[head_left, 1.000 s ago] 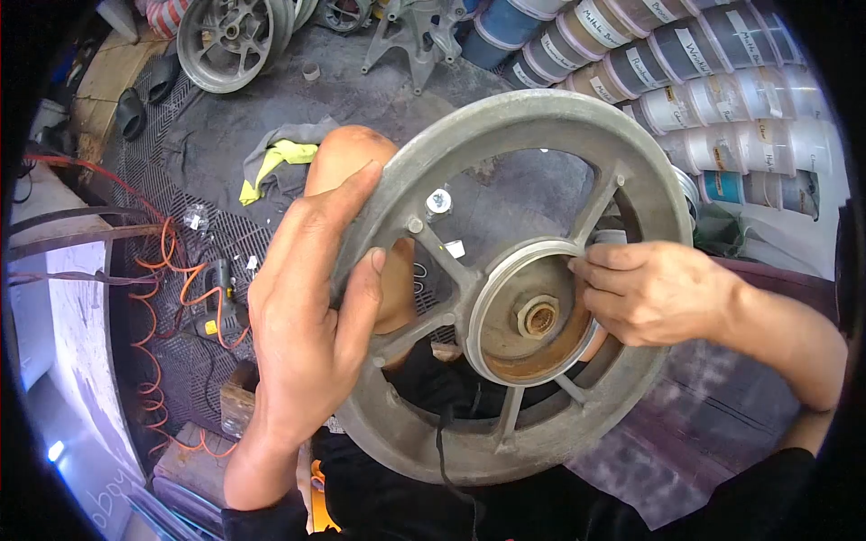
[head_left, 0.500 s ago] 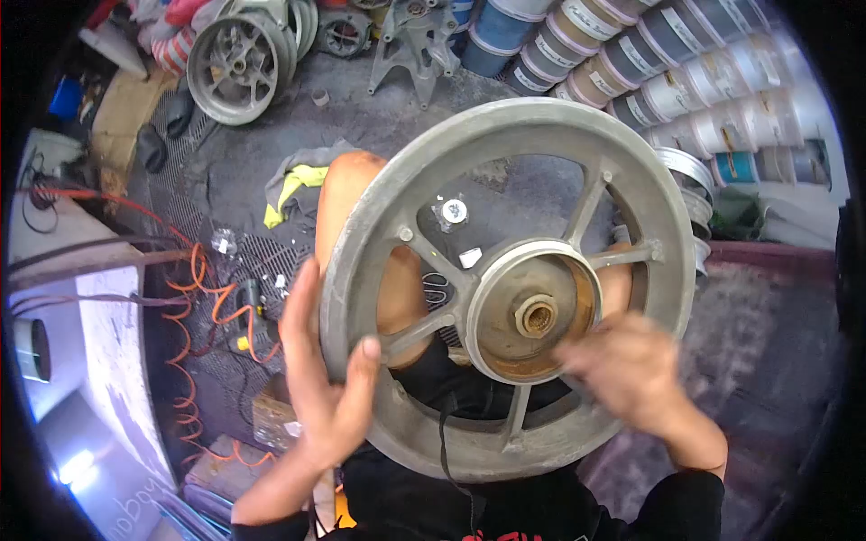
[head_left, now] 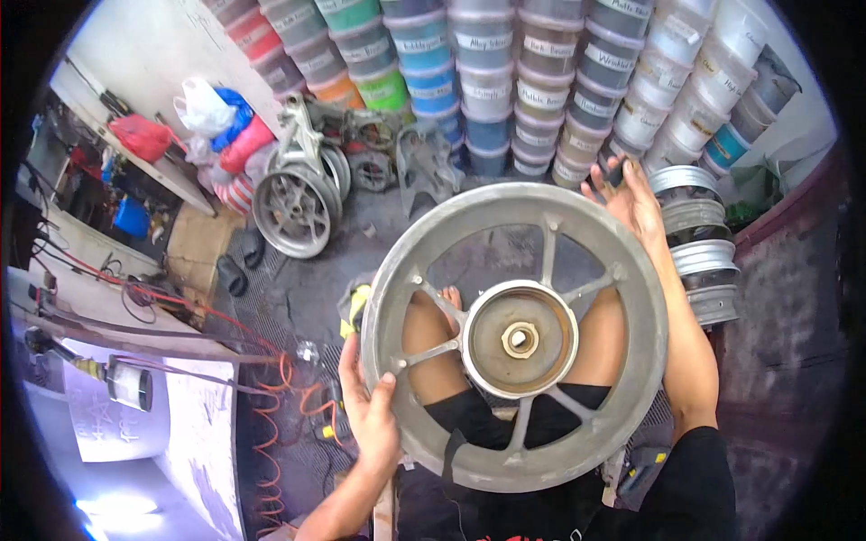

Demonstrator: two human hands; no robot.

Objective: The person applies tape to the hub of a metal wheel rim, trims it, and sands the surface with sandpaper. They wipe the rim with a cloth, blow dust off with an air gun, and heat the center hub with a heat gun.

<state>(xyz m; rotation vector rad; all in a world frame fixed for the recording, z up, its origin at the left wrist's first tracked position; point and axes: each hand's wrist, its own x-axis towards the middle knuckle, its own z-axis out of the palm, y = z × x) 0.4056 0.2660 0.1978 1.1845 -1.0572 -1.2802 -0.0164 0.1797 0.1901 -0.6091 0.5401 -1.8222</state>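
A grey motorcycle wheel (head_left: 390, 261) with bare metal spokes stands between my legs, its face towards me. At its centre, the round hub (head_left: 487, 365) has a recess with a brownish inner wall and a nut-like collar (head_left: 520, 340) in the middle. My left hand (head_left: 372, 419) grips the left side of the rim, thumb on the front face. Beyond the rim at the upper right, my right hand (head_left: 636, 206) is raised with a small dark piece (head_left: 613, 171) between its fingers. What this piece is cannot be made out.
Stacked labelled tubs (head_left: 483, 86) line the back. Silver rims (head_left: 705, 257) are piled at right; another wheel (head_left: 296, 212) and metal parts (head_left: 428, 162) stand at back left. A coiled orange hose (head_left: 268, 451) hangs on the left beside a lit booth (head_left: 194, 406).
My right hand has left the hub and moved up to the right, past the rim. The view has tilted up, showing more tubs. My left hand stays on the rim.
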